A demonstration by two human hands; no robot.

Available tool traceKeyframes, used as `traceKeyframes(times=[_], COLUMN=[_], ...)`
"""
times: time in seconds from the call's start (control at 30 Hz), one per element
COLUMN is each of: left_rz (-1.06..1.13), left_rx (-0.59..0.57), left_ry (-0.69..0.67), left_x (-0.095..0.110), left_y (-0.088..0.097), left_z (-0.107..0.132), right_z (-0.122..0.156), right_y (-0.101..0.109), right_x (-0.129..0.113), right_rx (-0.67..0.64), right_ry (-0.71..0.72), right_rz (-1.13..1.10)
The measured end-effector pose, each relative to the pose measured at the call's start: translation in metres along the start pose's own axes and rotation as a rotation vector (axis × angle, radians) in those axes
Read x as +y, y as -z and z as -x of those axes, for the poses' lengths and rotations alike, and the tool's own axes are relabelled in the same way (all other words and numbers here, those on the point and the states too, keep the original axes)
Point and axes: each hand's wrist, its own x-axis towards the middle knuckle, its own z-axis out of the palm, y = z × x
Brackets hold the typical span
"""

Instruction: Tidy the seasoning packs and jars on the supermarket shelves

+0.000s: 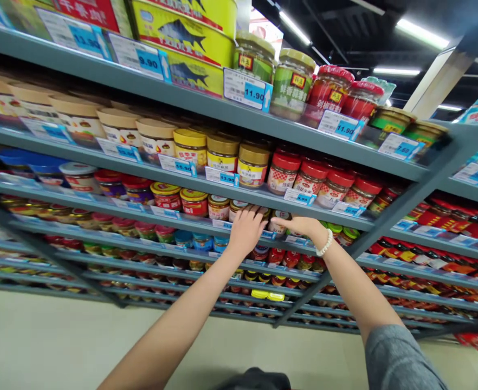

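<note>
The left hand [247, 230] is reaching to jars [218, 207] on a shelf [196, 221], fingers extending. The right hand [303, 226] is laying its thumb across a jar [278, 229] standing there; whether either is gripping, I cannot tell.

My feed shows me blue-grey shelves [202, 98], red-lidded jars [283, 172] with red-and-white checks, gold-lidded jars [252, 165] with yellow-and-white labels [251, 173], yellow cans [182, 35] printed with dark fish, a white bracelet [325, 244] and a grey sleeve [397, 352].

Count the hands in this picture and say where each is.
2: the left hand mid-picture; the right hand to its right, at a jar, partly hidden.
</note>
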Motion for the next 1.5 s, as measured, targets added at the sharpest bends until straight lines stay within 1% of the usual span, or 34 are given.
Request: traceKeyframes(times=[0.07,0.1,0.17,0.27,0.37,0.43,0.5,0.6,0.7,0.77,0.83,0.87,0.93,1.0,1.03,1.07,1.1,1.17,1.23,1.3,1.33,1.4,1.5], left_rz=[-0.015,-0.015,-0.013,0.009,0.037,0.043,0.023,-0.015,0.009,0.044,0.034,0.000,-0.090,-0.129,-0.112,-0.076,-0.031,0.038,0.085,0.130,0.155,0.190,0.205], left_rx=[-0.032,-0.036,-0.040,-0.041,-0.046,-0.054,-0.067,-0.107,-0.118,-0.111,-0.089,-0.067,-0.006,0.030,0.023,0.002,-0.036,-0.163,-0.297,-0.366,-0.368,-0.332,-0.286], left_ry=[-0.010,-0.017,-0.020,-0.008,0.000,0.010,0.017,0.021,0.021,0.008,-0.005,-0.006,-0.002,-0.030,-0.070,-0.115,-0.157,-0.186,-0.174,-0.161,-0.157,-0.160,-0.212], left_x=[-0.004,-0.006,-0.009,-0.010,-0.011,-0.011,-0.011,-0.014,-0.021,-0.023,-0.017,-0.010,0.014,0.049,0.068,0.087,0.105,0.137,0.162,0.180,0.188,0.198,0.204], left_y=[-0.005,-0.006,-0.007,-0.005,-0.002,-0.001,0.000,-0.002,-0.004,-0.005,-0.005,-0.005,-0.006,-0.011,-0.015,-0.020,-0.025,-0.038,-0.051,-0.063,-0.068,-0.075,-0.080], left_z=[-0.006,-0.007,-0.007,-0.008,-0.010,-0.012,-0.015,-0.017,-0.014,-0.011,-0.009,-0.010,-0.015,-0.022,-0.026,-0.031,-0.037,-0.050,-0.065,-0.081,-0.087,-0.097,-0.100], right_z=[0.004,0.005,0.005,0.007,0.019,0.034,0.050,0.071,0.090,0.102,0.114,0.119,0.127,0.135,0.138,0.142,0.147,0.157,0.168,0.180,0.186,0.197,0.211], right_y=[0.000,-0.003,-0.009,-0.019,-0.023,-0.025,-0.028,-0.036,-0.046,-0.052,-0.058,-0.061,-0.065,-0.068,-0.070,-0.072,-0.074,-0.080,-0.086,-0.091,-0.093,-0.096,-0.100], right_x=[0.006,0.008,0.008,0.005,0.010,0.021,0.038,0.066,0.089,0.098,0.099,0.096,0.087,0.077,0.072,0.069,0.067,0.066,0.067,0.068,0.068,0.069,0.072], right_rx=[-0.063,-0.087,-0.056,0.082,0.186,0.255,0.335,0.441,0.587,0.671,0.748,0.818,1.035,1.262,1.345,1.396,1.421,1.445,1.447,1.431,1.416,1.381,1.344], right_ry=[0.058,0.046,-0.009,-0.050,-0.060,-0.116,-0.163,-0.177,-0.220,-0.226,-0.198,-0.189,-0.217,-0.281,-0.307,-0.321,-0.326,-0.328,-0.330,-0.332,-0.333,-0.333,-0.346], right_rz=[-0.038,-0.040,-0.026,0.034,0.032,-0.017,-0.058,-0.085,-0.096,-0.118,-0.120,-0.105,-0.067,-0.077,-0.095,-0.113,-0.126,-0.131,-0.147,-0.163,-0.164,-0.152,-0.120])
